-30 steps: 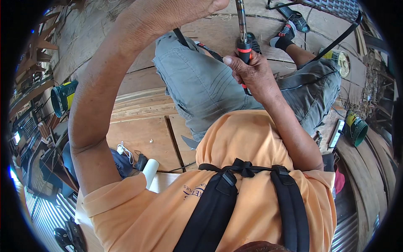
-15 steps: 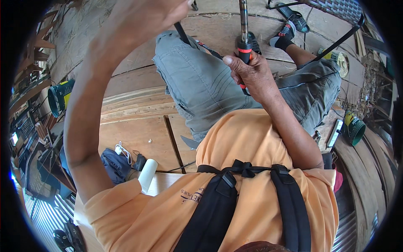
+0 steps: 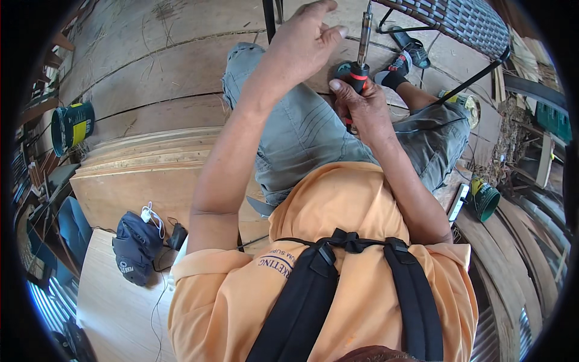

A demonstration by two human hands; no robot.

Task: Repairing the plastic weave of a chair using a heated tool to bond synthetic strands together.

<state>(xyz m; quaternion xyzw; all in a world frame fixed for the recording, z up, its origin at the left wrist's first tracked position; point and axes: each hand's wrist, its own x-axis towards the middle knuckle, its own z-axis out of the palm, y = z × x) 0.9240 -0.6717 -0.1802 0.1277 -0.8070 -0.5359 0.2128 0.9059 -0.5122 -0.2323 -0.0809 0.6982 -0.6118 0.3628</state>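
Observation:
My right hand (image 3: 367, 111) is closed round the black and red handle of a soldering iron (image 3: 364, 42), above my lap. Its metal barrel shows brownish heat marks, and the thin tip points away from me. Close to the tip is the edge of a woven grey-brown wicker seat (image 3: 458, 24) on black metal legs; whether they touch I cannot tell. To the left of the barrel hangs my left hand (image 3: 304, 45), its thumb and forefinger apart and nothing visible in it. Its other fingers are partly hidden.
Stacked boards (image 3: 145, 163) lie to my left, with a dark cap (image 3: 137, 247) and cable on a pale panel. Green tubs (image 3: 72, 128) stand at both sides. A white power strip (image 3: 458, 202) sits by my right thigh. A sandal (image 3: 411, 47) lies under the seat.
My left hand has swung right and nearer, toward the soldering iron. My right hand still grips the iron, now tilted slightly right. The view has shifted, bringing more of the wicker seat in.

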